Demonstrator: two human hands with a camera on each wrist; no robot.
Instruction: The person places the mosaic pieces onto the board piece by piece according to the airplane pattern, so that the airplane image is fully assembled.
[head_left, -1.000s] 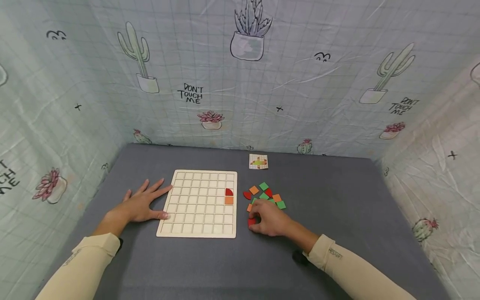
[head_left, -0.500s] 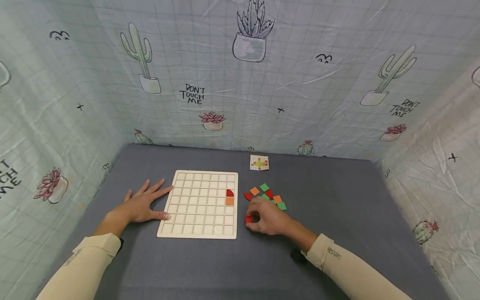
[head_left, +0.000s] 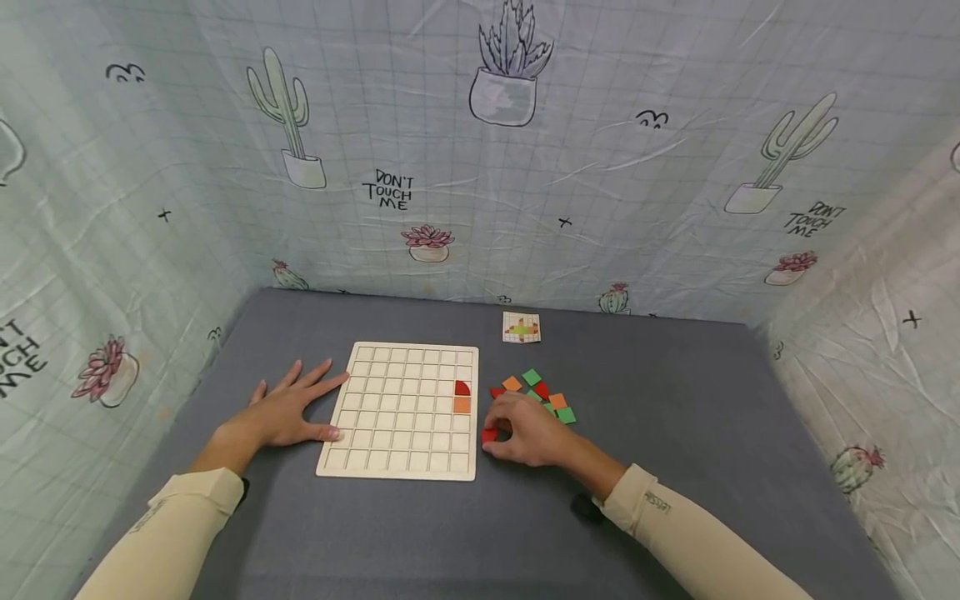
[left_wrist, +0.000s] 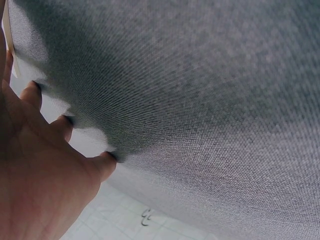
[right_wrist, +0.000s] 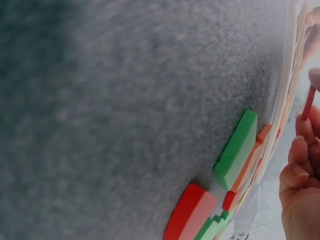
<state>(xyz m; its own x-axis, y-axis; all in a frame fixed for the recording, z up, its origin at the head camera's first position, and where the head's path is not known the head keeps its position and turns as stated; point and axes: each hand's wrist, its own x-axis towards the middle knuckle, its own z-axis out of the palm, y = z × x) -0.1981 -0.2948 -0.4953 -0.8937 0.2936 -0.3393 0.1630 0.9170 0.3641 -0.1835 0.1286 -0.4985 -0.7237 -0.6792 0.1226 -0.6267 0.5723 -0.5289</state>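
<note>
A pale gridded board (head_left: 397, 412) lies on the dark grey table, a red quarter-circle tile (head_left: 462, 388) and an orange square tile (head_left: 462, 405) in its right-hand column. My left hand (head_left: 283, 414) rests with spread fingers at the board's left edge, the thumb tip on its border. Just right of the board, my right hand (head_left: 528, 429) pinches a red tile (head_left: 489, 435) between thumb and fingers; in the right wrist view that red tile (right_wrist: 309, 103) appears edge-on, clear of the tabletop. Behind this hand lie several loose tiles, among them a green tile (head_left: 566, 415) and an orange tile (head_left: 512, 383).
A small card (head_left: 521, 327) with a coloured grid pattern lies toward the table's back edge. Fabric printed with cacti (head_left: 285, 108) hangs behind and at both sides of the table (head_left: 675, 400). A dark wrist device (head_left: 587, 508) hangs under the right sleeve.
My right hand has moved left, away from the loose tiles and up to the board's right edge, carrying the pinched red tile. My left hand stays in place.
</note>
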